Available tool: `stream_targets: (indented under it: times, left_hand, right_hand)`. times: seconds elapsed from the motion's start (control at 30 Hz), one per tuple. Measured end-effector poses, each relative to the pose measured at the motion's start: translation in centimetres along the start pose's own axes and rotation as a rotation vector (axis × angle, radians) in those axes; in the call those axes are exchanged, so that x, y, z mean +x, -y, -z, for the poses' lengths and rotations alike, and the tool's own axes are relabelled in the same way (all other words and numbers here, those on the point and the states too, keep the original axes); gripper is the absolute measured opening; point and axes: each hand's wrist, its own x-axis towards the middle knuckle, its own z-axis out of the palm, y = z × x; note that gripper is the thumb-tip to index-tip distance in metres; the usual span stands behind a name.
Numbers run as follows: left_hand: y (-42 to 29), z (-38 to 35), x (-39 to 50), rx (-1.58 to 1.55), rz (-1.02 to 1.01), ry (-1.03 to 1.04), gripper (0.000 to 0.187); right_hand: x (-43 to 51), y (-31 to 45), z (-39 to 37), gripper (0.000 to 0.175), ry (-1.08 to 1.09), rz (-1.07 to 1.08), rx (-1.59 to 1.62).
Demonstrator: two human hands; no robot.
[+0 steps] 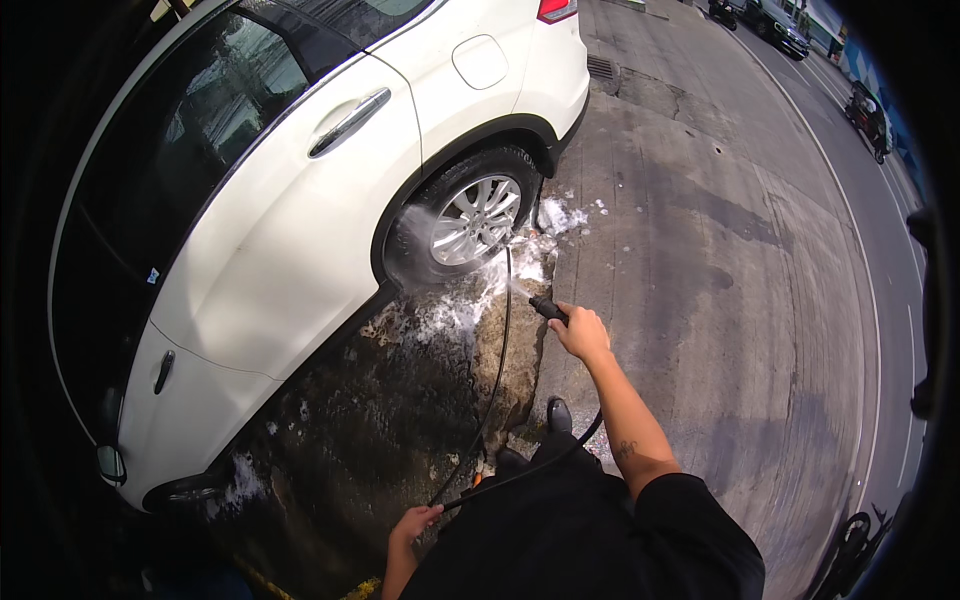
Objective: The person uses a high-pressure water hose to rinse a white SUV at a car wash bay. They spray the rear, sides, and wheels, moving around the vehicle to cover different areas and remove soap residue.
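Observation:
My right hand [583,334] grips a black spray nozzle [548,307], from which water sprays toward the rear wheel [476,220] of a white car [300,225]. Mist rises along the tyre's near side, and its silver alloy rim looks wet. Lower down, my left hand [415,523] is closed around the black hose [517,474], which loops across the front of my body to the nozzle side. Another stretch of hose [501,360] runs over the ground from near the wheel toward my left hand. White foam [517,259] lies on the ground below the tyre.
Wet dark ground [360,405] lies beside the car, bordering grey concrete [675,285] with a drain grate [600,67]. A road [862,135] with a parked or passing car [780,30] and a three-wheeled vehicle [870,120] runs along the right. A bicycle or motorbike [855,551] shows at lower right.

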Motion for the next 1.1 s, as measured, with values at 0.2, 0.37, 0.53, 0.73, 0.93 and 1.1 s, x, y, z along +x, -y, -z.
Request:
stream_targets:
  times: [0.2, 0.37, 0.53, 0.73, 0.93, 1.1]
  left_hand:
    - [0.3, -0.4, 0.4, -0.047, 0.049, -0.026, 0.048]
    - [0.1, -0.6, 0.3, -0.064, 0.013, -0.035, 0.05]
    - [-0.7, -0.4, 0.1, 0.001, -0.006, -0.076, 0.049]
    - [-1.0, -0.4, -0.2, -0.066, 0.054, -0.042, 0.049]
    - [-1.2, -0.4, -0.5, -0.082, 0.061, -0.01, 0.049]
    - [-1.6, -0.4, -0.8, -0.088, 0.065, -0.013, 0.049]
  right_hand:
    - [0.5, 0.3, -0.8, 0.037, 0.207, -0.048, -0.147]
    - [1.3, -2.1, -1.6, 0.038, 0.214, -0.104, -0.159]
    - [2.1, -5.1, -1.7, 0.039, 0.132, -0.294, -0.151]
    - [1.9, -6.4, -1.5, 0.037, 0.095, -0.298, -0.091]
    - [1.3, -6.7, -0.9, 0.035, 0.106, -0.268, -0.065]
    - [1.3, -6.8, -1.0, 0.036, 0.022, -0.264, -0.012]
